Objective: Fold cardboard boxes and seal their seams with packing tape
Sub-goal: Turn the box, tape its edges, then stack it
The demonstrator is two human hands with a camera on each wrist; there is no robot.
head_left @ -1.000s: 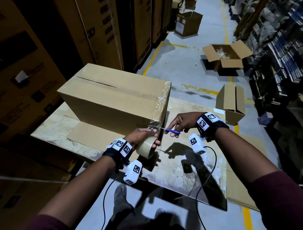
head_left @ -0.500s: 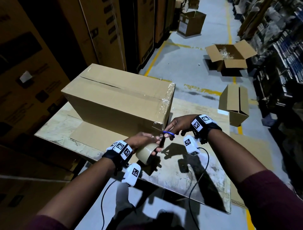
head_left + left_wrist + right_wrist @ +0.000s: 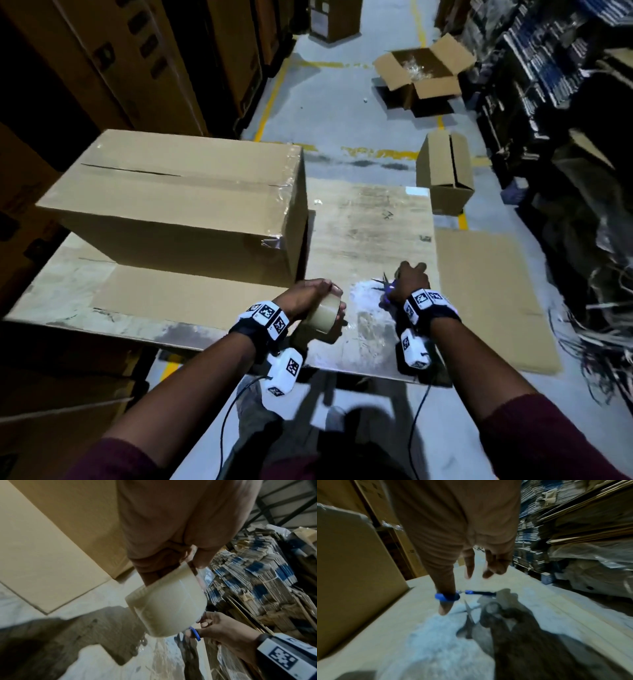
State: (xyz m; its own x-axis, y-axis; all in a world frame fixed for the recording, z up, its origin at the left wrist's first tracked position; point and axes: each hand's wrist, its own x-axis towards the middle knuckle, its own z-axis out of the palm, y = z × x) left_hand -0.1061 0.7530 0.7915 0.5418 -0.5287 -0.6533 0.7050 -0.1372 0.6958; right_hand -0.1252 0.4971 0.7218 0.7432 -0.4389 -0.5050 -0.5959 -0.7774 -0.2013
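dim warehouse light, glare on the table (image 3: pixel 370 329), dark shadows below, wrist views motion-blurred and edge-warped.

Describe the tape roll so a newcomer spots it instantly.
Start at the big closed cardboard box on the worktable. Just in front of its near right corner, the left hand grips the tape roll, the only round, pale, glossy thing there.

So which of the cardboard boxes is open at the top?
The box on the floor far back, its four flaps spread wide. The big taped box on the table and the small floor box look closed.
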